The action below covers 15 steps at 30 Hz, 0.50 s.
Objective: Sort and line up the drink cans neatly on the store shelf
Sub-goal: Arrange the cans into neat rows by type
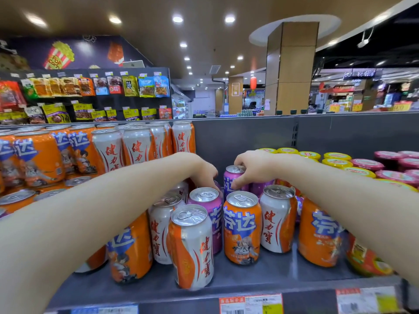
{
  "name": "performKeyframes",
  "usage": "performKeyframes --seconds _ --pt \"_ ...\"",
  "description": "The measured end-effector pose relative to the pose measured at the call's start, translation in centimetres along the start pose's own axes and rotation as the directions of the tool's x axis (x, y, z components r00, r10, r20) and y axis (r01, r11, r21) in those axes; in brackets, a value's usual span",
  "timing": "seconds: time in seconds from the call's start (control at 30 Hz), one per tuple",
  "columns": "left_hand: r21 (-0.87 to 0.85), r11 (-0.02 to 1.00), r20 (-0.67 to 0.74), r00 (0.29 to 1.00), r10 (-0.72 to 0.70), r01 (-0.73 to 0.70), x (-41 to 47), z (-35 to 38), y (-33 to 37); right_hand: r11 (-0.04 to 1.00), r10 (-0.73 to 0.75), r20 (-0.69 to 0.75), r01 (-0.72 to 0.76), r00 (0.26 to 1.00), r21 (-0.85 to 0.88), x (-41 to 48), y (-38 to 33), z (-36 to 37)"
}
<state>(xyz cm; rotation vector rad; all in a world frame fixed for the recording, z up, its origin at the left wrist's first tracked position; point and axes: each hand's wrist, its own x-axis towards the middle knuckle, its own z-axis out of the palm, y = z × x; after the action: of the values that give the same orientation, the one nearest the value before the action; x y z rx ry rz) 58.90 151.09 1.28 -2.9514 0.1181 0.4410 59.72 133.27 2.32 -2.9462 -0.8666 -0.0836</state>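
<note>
- The grey store shelf [260, 282] carries a loose cluster of drink cans at its middle; price labels [250, 303] run along its front lip.
- Open shelf floor shows along the front edge, in front of the cluster, and a bare stretch of grey back panel [249, 134] stands behind the middle, between the stacked cans at left and the lidded jars at right.
- Right hand [254, 168]: fingers curled down over the rim of an upright purple can [231, 180] near the rear of the cluster, gripping it from above.
- Left hand [204, 171]: bent downward, fingertips among the cans just behind a second purple can [208, 214]; what it holds, if anything, is hidden, so I cannot tell its grip.
- All cans in the cluster stand upright, long axis vertical, pull-tabs up. Labels face varied directions.
- Front row: a white-and-orange can [192, 245] nearest the front edge, an orange can [242, 227] beside it, another white-and-orange can [277, 218] to the right, nearly touching.
- Left end: orange cans [38, 155] and white-and-orange cans [138, 143] stacked in tidy rows against the back.
- Right end: yellow-lidded jars [335, 159] and pink-lidded jars [396, 175] packed close.
</note>
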Motion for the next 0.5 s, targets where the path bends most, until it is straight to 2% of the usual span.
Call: performKeyframes --seconds 0.1,0.17,0.5 --pt "0.036 0.996 0.075 0.994 -0.079 0.077 0.5 0.1 0.2 0.999 -0.021 0.032 0.02 0.999 0.029 -0.1 0.5 -0.1" --pt "0.01 0.997 0.082 0.993 -0.081 0.081 1.0 0.2 0.4 0.999 -0.028 0.031 0.027 0.999 0.044 -0.1 0.7 0.0" --pt "-0.178 0.984 -0.024 0.999 -0.037 0.032 0.8 0.3 0.8 0.999 -0.031 0.014 0.031 0.999 0.017 -0.5 0.7 -0.2"
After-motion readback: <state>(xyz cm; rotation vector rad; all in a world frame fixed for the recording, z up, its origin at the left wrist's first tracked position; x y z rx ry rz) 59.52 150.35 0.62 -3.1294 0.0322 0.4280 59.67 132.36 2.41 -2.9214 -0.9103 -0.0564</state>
